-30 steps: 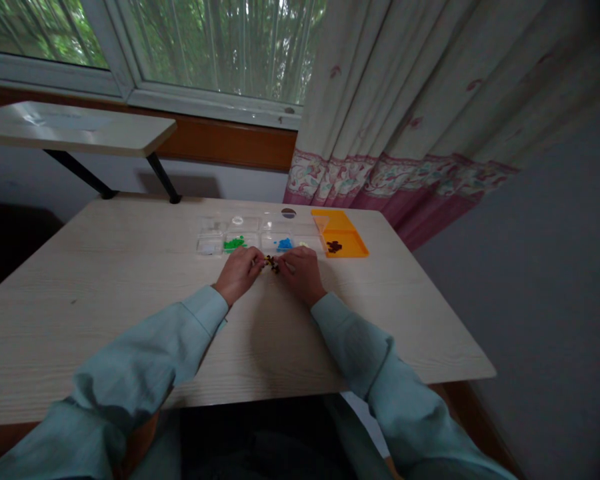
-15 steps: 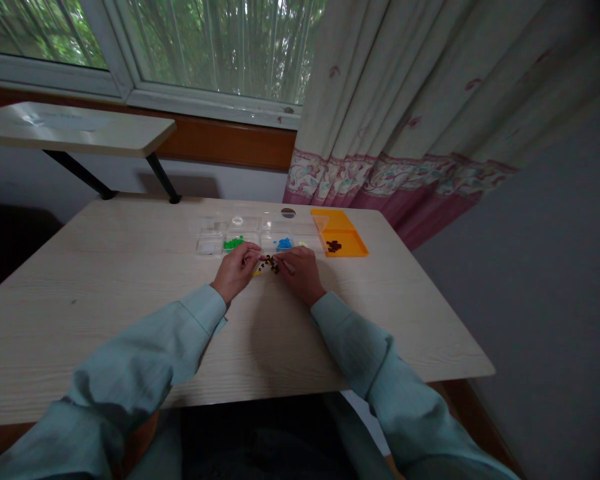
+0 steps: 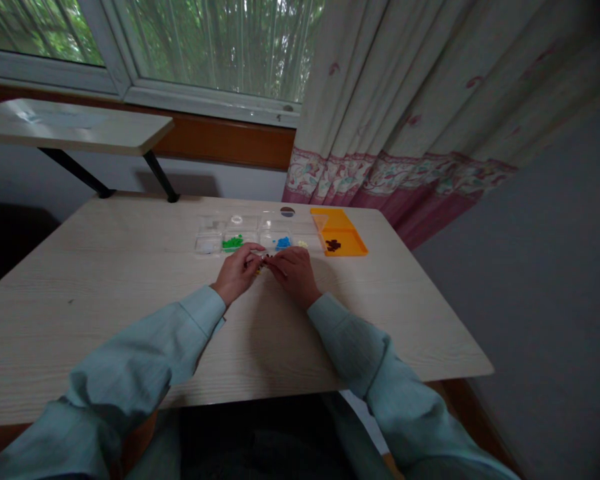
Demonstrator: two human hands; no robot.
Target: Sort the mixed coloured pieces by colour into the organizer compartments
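Note:
My left hand and my right hand rest close together on the pale wooden table, fingertips meeting in a pinch over a small cluster of dark and yellow beads, mostly hidden by the fingers. Just beyond the hands stands a clear compartment box holding green beads and blue beads. To its right lies an orange tray with a few dark beads.
A second small table stands at the back left under the window. A patterned curtain hangs at the back right. The table's right edge drops to a grey floor.
My right hand has shifted slightly left, its fingers now covering most of the bead cluster. The left hand has barely moved.

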